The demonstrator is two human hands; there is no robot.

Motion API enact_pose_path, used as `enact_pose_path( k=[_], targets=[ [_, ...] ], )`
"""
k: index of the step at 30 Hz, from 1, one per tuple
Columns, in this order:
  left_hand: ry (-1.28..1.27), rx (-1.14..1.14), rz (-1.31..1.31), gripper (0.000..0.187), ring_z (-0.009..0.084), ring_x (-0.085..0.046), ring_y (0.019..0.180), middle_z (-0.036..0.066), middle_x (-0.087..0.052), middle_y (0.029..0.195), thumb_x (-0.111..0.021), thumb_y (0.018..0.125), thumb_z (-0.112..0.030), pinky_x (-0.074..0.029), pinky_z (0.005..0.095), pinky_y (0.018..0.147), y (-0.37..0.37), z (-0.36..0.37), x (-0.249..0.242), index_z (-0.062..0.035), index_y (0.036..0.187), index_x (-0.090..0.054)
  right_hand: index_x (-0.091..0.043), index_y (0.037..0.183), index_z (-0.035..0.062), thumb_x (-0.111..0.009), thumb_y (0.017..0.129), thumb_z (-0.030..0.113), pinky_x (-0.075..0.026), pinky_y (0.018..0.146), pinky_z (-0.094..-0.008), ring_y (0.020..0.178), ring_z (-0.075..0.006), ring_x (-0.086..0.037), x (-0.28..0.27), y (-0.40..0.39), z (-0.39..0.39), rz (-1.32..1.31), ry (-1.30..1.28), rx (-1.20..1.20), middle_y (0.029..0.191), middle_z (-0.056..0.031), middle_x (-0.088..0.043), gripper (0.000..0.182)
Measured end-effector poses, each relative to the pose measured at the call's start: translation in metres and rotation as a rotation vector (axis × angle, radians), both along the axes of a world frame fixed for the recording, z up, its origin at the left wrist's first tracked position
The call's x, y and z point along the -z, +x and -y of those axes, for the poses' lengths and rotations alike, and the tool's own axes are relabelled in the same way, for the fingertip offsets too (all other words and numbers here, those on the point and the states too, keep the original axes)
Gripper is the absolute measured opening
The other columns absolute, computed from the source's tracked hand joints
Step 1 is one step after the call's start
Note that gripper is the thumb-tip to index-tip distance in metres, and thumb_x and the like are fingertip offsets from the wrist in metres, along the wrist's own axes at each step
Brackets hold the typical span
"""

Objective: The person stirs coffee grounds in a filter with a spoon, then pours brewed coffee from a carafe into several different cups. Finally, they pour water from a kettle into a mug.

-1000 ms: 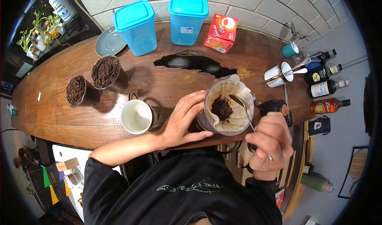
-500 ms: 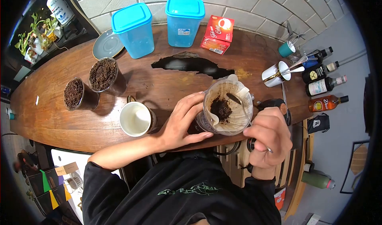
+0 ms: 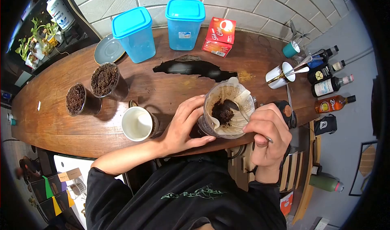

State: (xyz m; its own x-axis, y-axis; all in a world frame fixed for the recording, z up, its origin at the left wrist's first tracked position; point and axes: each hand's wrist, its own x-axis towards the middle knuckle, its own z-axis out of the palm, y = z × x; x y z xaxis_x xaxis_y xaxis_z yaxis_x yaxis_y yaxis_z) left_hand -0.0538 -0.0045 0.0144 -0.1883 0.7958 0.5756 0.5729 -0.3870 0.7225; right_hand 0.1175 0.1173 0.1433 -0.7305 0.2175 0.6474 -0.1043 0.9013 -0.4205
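Note:
A clear container (image 3: pixel 208 124) lined with a paper filter (image 3: pixel 239 122) stands near the table's front edge, with dark coffee grounds (image 3: pixel 222 113) inside. My left hand (image 3: pixel 185 126) rests against its left side, thumb and fingers apart. Pinched in my right hand (image 3: pixel 269 136) is a metal spoon (image 3: pixel 243 113), its bowl down at the grounds. Left of my left hand is a white-lined mug (image 3: pixel 137 124), which looks empty. Two cups of dark grounds, one larger (image 3: pixel 105 80) and one smaller (image 3: pixel 76 100), stand farther left.
Two blue-lidded containers (image 3: pixel 136 39) (image 3: pixel 185 30), a red box (image 3: pixel 219 37) and a grey saucer (image 3: pixel 109 49) line the back. A white cup of spoons (image 3: pixel 277 77), a teal cup (image 3: pixel 290 50) and several bottles (image 3: pixel 330 104) are at the right. A dark irregular hole (image 3: pixel 195 68) crosses the tabletop.
My right hand has moved slightly left and up, and the spoon's bowl has come down to the grounds. The whole view has shifted a little. My left hand keeps its place at the container.

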Motion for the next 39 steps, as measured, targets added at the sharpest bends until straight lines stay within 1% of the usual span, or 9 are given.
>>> enact_pose_path(
  k=[7,10,15,25,27,29,30,34,39],
  targets=[
    [-0.008,-0.016,-0.024,0.072,0.0406,-0.045,0.132,0.020,-0.047,0.139,-0.085,0.072,-0.031,-0.038,0.0510,0.108,0.001,0.000,0.002,0.0024,0.126,-0.053,-0.065,0.084,0.0003,-0.068,0.074,0.011,-0.047,0.063,-0.0392,0.073,-0.0276,-0.059,0.002,0.008,0.012,-0.001,-0.026,-0.027,0.082,-0.0094,-0.062,0.015],
    [-0.004,-0.019,-0.029,0.073,0.0409,-0.045,0.132,0.020,-0.047,0.140,-0.085,0.072,-0.032,-0.038,0.0510,0.108,0.001,0.000,0.003,0.0025,0.127,-0.052,-0.069,0.087,0.0044,-0.072,0.070,0.019,-0.045,0.066,-0.0413,0.078,-0.0254,-0.057,-0.005,0.014,0.012,-0.014,0.043,-0.047,0.085,-0.0057,-0.062,0.023],
    [-0.025,-0.018,-0.002,0.073,0.0409,-0.044,0.132,0.021,-0.046,0.141,-0.085,0.073,-0.031,-0.037,0.0503,0.108,0.002,0.001,0.003,0.0016,0.129,-0.052,-0.069,0.088,0.0074,-0.074,0.067,0.019,-0.044,0.066,-0.0406,0.079,-0.0240,-0.056,-0.009,0.010,0.003,-0.015,0.122,-0.027,0.089,-0.0022,-0.061,0.025],
    [-0.024,-0.027,-0.038,0.073,0.0410,-0.044,0.133,0.021,-0.045,0.142,-0.085,0.073,-0.030,-0.037,0.0501,0.108,0.001,0.001,0.003,0.0014,0.129,-0.051,-0.069,0.090,0.0111,-0.077,0.063,0.021,-0.044,0.077,-0.0404,0.084,-0.0210,-0.056,-0.017,0.022,0.010,0.219,0.136,-0.107,0.090,0.0012,-0.060,0.030],
    [-0.021,-0.018,-0.050,0.073,0.0412,-0.044,0.132,0.021,-0.045,0.141,-0.085,0.073,-0.030,-0.037,0.0501,0.108,0.000,0.000,0.003,0.0018,0.129,-0.051,-0.070,0.092,0.0106,-0.076,0.065,0.023,-0.045,0.074,-0.0408,0.083,-0.0224,-0.056,-0.017,0.027,0.009,0.196,0.143,-0.126,0.090,-0.0002,-0.060,0.031],
    [-0.026,-0.023,-0.041,0.073,0.0414,-0.044,0.132,0.022,-0.045,0.141,-0.084,0.073,-0.030,-0.037,0.0502,0.108,0.001,-0.001,0.004,0.0022,0.129,-0.051,-0.071,0.093,0.0092,-0.073,0.072,0.027,-0.045,0.068,-0.0404,0.080,-0.0242,-0.055,-0.014,0.030,0.008,0.015,0.073,-0.049,0.088,-0.0028,-0.060,0.028],
    [-0.034,-0.022,-0.033,0.073,0.0417,-0.044,0.132,0.022,-0.045,0.141,-0.084,0.072,-0.030,-0.037,0.0503,0.108,0.001,0.000,0.004,0.0026,0.129,-0.051,-0.070,0.092,0.0067,-0.068,0.083,0.030,-0.045,0.064,-0.0405,0.075,-0.0250,-0.055,-0.014,0.030,0.006,-0.031,0.067,-0.026,0.086,-0.0055,-0.060,0.025],
    [-0.044,-0.014,-0.035,0.074,0.0417,-0.044,0.132,0.023,-0.045,0.141,-0.084,0.073,-0.030,-0.037,0.0505,0.108,0.002,0.000,0.002,0.0035,0.129,-0.050,-0.067,0.091,0.0019,-0.060,0.094,0.022,-0.045,0.063,-0.0400,0.070,-0.0252,-0.055,-0.008,0.021,0.009,-0.174,-0.029,-0.041,0.083,-0.0070,-0.061,0.021],
    [-0.057,-0.002,-0.111,0.082,0.0425,-0.042,0.133,0.024,-0.043,0.142,-0.085,0.071,-0.029,-0.035,0.0501,0.109,-0.002,0.001,0.005,0.0057,0.135,-0.045,-0.064,0.089,0.0016,-0.060,0.092,0.016,-0.044,0.063,-0.0397,0.071,-0.0263,-0.057,-0.001,0.013,0.002,-0.108,-0.076,-0.129,0.082,-0.0065,-0.062,0.015]
  ],
)
